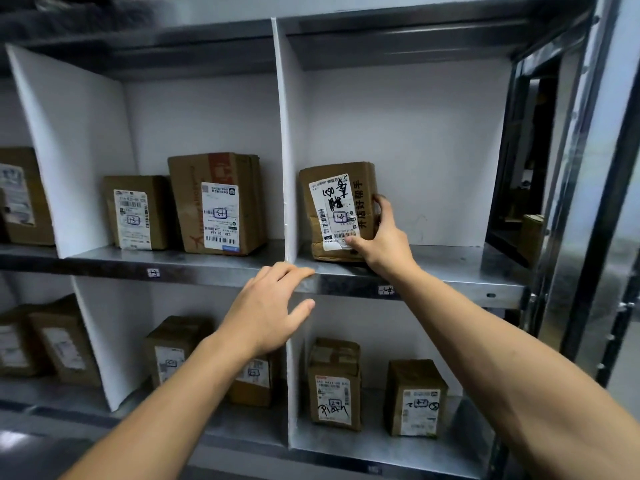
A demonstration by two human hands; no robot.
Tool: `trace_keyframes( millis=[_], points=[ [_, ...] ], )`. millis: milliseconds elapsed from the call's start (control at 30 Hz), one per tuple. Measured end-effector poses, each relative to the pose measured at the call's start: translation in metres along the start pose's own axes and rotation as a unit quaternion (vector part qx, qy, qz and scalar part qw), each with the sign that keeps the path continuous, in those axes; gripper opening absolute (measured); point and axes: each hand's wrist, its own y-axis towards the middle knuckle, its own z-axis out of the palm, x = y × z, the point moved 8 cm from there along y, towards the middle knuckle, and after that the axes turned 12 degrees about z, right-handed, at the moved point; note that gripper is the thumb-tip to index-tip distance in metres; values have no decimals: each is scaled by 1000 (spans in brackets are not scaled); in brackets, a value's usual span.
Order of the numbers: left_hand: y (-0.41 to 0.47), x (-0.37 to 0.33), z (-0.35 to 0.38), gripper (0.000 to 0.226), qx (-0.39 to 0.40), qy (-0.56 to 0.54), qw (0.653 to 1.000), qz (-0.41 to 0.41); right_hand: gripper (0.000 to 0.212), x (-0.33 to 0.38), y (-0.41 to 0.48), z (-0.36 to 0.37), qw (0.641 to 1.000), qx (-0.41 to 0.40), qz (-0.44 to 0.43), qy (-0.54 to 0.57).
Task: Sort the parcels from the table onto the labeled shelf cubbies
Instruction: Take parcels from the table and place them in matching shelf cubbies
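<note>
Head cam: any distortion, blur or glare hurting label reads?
Head view: wide-angle distortion bows the white divider; the parcel gripped by the right hand is sharp, its label readable; lower-left parcels are blurred; mild sheen on the steel shelf edge.

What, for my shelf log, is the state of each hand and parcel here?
right hand: grips the held parcel, thumb on its label.
held parcel: upright on the upper right shelf, label facing out.
left hand: open, holding nothing.
small middle parcel: upright, label out, untouched.
tall middle parcel: upright, label out, untouched.
scribbled lower parcel: upright, label out.
lower rightmost parcel: upright, label out.
</note>
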Motion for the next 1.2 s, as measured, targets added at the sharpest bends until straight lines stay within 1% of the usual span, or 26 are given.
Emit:
trace_keyframes(
  millis=[167,300,533,600,667,733,833,933,1000,1067,1200],
  points=[
    [-4,4,0,50,-5,-8,1000,-9,92,-4,3,-1,1000,30,4,6],
    [-6,3,1,51,-4,-21,1000,-4,92,-6,1,-2,999,33,12,-8],
    [-21,5,-3,51,4,-49,999,12,93,-3,-14,-13,997,-36,47,-48],
    [-27,8,-4,52,14,-56,998,17,87,-1,-26,-19,995,-53,53,-72],
    [-33,10,-5,51,22,-64,997,24,73,1,-43,-25,990,-78,50,-104],
    [-40,11,-6,51,29,-74,996,32,58,2,-67,-28,984,-100,29,-146],
    [-53,7,-4,51,44,-81,994,51,43,1,-110,-26,963,-117,-23,-242],
    [-70,-4,9,50,69,-94,991,72,39,-8,-156,-23,928,-116,-52,-349],
    [-82,-18,23,51,90,-106,986,90,39,-21,-192,-23,904,-104,-51,-413],
    [-95,-39,43,53,115,-120,980,111,39,-44,-232,-25,875,-81,-29,-476],
    [-119,-96,80,56,158,-138,963,168,39,-99,-321,-46,835,-44,71,-544]
  ],
)
